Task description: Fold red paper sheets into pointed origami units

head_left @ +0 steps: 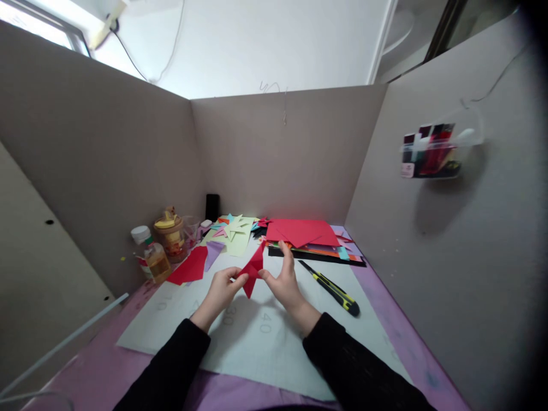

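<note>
Red folded paper (254,267), pinched in the left hand (223,289), touches the wide-spread right hand (286,283).

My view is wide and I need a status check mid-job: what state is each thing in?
Red folded paper: pointed, held above the white sheet
Left hand: pinching the paper
Right hand: thumb at the paper, index finger raised; full grip unclear
Cutter: lying down, blade position unclear
Red sheets: stacked
White-capped bottle: capped
Black slab: upright
</note>
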`<state>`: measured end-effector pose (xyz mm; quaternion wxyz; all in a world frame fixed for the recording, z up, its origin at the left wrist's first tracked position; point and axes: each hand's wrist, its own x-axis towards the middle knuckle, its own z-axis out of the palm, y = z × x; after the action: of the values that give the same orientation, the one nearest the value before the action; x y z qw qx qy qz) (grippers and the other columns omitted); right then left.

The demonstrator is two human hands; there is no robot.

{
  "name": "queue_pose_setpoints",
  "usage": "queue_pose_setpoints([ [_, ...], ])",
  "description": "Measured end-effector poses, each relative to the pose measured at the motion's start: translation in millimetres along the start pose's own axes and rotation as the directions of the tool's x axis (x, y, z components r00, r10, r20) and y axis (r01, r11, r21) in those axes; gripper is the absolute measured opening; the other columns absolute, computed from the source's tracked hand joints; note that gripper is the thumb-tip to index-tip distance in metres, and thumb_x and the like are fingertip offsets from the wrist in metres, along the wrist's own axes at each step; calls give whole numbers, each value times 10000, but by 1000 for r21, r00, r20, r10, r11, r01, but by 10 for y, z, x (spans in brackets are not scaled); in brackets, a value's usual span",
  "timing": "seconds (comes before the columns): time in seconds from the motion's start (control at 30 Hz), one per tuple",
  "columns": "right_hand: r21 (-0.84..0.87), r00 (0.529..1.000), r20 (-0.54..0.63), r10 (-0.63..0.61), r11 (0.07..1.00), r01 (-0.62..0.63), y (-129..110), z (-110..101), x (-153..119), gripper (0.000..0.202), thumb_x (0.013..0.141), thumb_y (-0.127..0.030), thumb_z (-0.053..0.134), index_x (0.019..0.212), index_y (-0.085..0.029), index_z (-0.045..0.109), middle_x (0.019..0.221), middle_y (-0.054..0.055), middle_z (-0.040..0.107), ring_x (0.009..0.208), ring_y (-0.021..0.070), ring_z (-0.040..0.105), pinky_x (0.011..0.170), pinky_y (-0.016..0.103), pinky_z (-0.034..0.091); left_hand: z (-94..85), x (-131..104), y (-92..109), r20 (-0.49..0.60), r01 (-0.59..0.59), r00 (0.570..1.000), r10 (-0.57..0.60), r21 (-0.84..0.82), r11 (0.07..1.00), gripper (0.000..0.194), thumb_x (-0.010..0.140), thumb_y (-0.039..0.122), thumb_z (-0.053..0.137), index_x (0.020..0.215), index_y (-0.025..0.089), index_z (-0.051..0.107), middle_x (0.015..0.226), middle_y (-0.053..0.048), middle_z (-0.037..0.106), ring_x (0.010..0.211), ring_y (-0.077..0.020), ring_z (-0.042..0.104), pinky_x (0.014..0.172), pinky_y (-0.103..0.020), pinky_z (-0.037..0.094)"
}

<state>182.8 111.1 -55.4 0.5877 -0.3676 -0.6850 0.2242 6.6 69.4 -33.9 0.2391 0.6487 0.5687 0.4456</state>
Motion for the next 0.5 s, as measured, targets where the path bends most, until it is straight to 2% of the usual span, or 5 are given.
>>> queue_pose_setpoints([
  [0.03,112,995,40,88,989,-92,14,36,-13,870,730,-325,703,1427,-199,198,1321,172,466,1237,296,437,1031,504,336,32,-8,-7,-39,17,999,-18,-29,999,299,798,403,565,651,150,627,579,2,602,554,-137,513,533,-225,373],
  [0.1,310,961,157,228,913,-267,23,113,-48,914,705,-303,726,1424,-210,168,1115,106,605,1074,247,574,979,447,410,122,-34,-16,-104,43,993,-52,-87,995,325,823,428,533,682,146,611,591,1,598,550,-134,514,525,-223,380],
  [0.2,479,902,219,371,765,-431,0,203,-97,879,677,-272,733,1386,-208,218,876,20,656,872,211,656,860,385,491,284,-83,-17,-147,54,986,-78,-160,986,326,836,433,519,728,140,614,650,-14,628,586,-143,543,541,-227,409],
  [0.33,495,834,179,521,685,-534,-37,236,-113,740,628,-235,736,1263,-207,358,784,-3,652,710,201,672,673,322,525,427,-132,-16,-160,51,983,-87,-215,975,303,822,425,547,742,144,630,690,-22,652,667,-170,583,613,-247,453],
  [0.5,566,806,164,570,615,-550,5,261,-133,548,601,-235,713,1049,-230,397,696,-40,626,613,181,652,586,298,510,461,-156,-29,-184,59,977,-104,-238,969,294,815,430,555,763,152,635,728,-28,669,700,-176,591,653,-255,465],
])
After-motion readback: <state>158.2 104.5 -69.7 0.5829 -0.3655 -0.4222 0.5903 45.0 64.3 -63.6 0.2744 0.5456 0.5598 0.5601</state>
